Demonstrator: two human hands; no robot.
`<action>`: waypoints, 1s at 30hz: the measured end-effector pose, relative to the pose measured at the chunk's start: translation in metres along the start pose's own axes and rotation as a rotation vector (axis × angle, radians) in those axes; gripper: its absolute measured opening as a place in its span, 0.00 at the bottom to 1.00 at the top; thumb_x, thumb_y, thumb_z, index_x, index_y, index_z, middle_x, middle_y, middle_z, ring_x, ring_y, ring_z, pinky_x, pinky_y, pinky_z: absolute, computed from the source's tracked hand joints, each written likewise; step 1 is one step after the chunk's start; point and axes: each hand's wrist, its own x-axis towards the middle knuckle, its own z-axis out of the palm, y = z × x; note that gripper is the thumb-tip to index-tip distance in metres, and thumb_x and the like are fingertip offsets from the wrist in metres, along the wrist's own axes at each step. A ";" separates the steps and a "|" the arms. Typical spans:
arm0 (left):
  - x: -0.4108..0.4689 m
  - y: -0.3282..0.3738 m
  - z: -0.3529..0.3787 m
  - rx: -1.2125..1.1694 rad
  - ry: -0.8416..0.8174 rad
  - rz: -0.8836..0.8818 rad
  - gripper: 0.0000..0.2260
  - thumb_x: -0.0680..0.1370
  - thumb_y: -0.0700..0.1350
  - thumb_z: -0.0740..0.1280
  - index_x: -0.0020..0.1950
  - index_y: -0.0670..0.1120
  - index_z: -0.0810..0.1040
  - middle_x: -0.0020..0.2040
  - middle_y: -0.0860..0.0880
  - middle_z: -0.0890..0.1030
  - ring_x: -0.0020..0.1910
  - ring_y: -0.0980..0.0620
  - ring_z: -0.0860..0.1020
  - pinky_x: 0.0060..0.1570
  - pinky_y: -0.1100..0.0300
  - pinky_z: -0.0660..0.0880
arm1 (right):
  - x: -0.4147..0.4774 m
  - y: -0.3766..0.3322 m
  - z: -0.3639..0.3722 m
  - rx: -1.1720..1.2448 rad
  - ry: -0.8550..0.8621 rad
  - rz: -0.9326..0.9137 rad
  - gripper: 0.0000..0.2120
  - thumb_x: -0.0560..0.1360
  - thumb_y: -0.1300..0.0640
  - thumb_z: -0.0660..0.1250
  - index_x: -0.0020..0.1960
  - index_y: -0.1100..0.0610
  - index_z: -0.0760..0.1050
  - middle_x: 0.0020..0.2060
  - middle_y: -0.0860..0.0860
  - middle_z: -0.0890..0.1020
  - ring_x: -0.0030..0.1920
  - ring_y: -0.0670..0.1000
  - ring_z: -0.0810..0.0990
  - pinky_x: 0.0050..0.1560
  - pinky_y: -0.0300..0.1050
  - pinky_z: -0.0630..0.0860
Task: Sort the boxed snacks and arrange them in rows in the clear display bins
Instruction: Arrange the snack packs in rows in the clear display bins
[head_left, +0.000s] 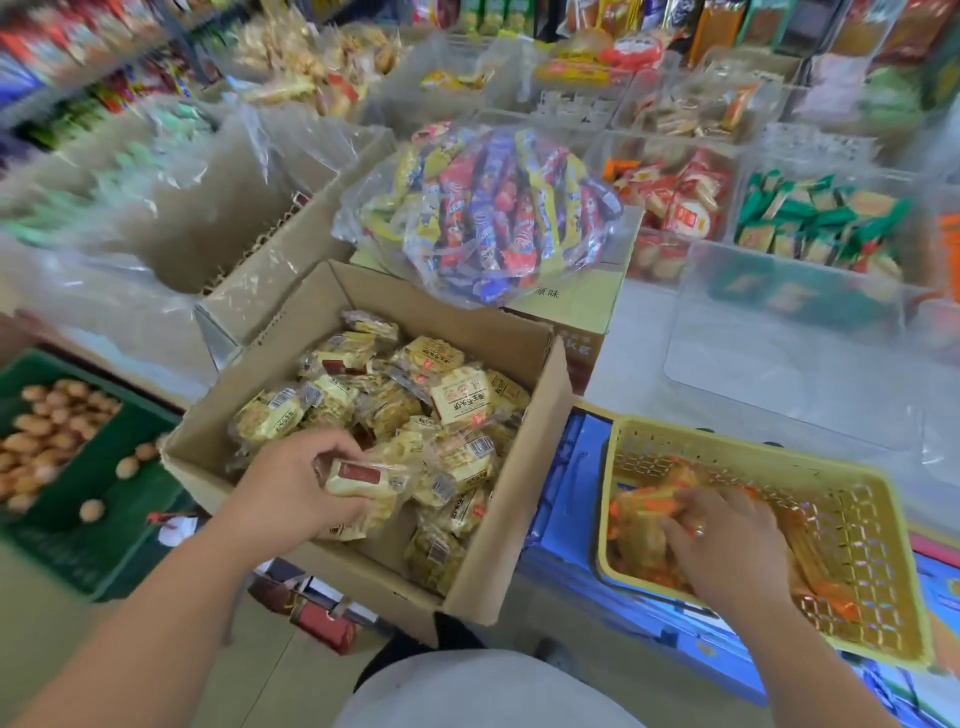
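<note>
An open cardboard box (524, 441) in front of me holds several yellow wrapped biscuit packs (457, 400). My left hand (296, 483) is inside it and grips one yellow pack with a red label (363, 480). To the right, a yellow plastic basket (857, 530) holds orange-wrapped snack packs (641, 512). My right hand (727, 540) lies over those packs with its fingers curled onto them. A clear display bin (779, 358) stands behind the basket, with nothing visible inside it.
A clear bag of red, blue and yellow snack sticks (488, 218) lies on a box behind the cardboard box. Clear bins with red packs (675, 202) and green packs (815, 218) stand at the back right. A green crate of nuts (52, 447) sits at the left.
</note>
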 end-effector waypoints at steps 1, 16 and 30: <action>-0.002 0.003 -0.003 -0.046 0.019 -0.012 0.22 0.62 0.44 0.86 0.47 0.61 0.81 0.44 0.62 0.83 0.43 0.61 0.81 0.37 0.63 0.73 | -0.002 -0.005 -0.002 0.022 0.044 -0.007 0.15 0.72 0.49 0.75 0.58 0.49 0.82 0.57 0.55 0.80 0.60 0.62 0.73 0.61 0.58 0.70; 0.035 0.066 0.028 -1.420 -0.434 -0.294 0.40 0.44 0.43 0.89 0.56 0.47 0.85 0.56 0.37 0.85 0.52 0.39 0.85 0.44 0.45 0.84 | -0.035 -0.148 -0.059 1.166 -0.572 -0.108 0.32 0.72 0.38 0.71 0.73 0.45 0.69 0.64 0.47 0.81 0.63 0.52 0.81 0.65 0.52 0.75; 0.033 0.118 0.086 -1.534 -0.390 -0.441 0.26 0.63 0.35 0.79 0.59 0.51 0.85 0.62 0.38 0.83 0.57 0.35 0.84 0.47 0.42 0.84 | 0.007 -0.112 -0.066 1.461 -0.740 0.035 0.25 0.76 0.47 0.73 0.69 0.50 0.71 0.62 0.55 0.83 0.61 0.58 0.83 0.55 0.59 0.82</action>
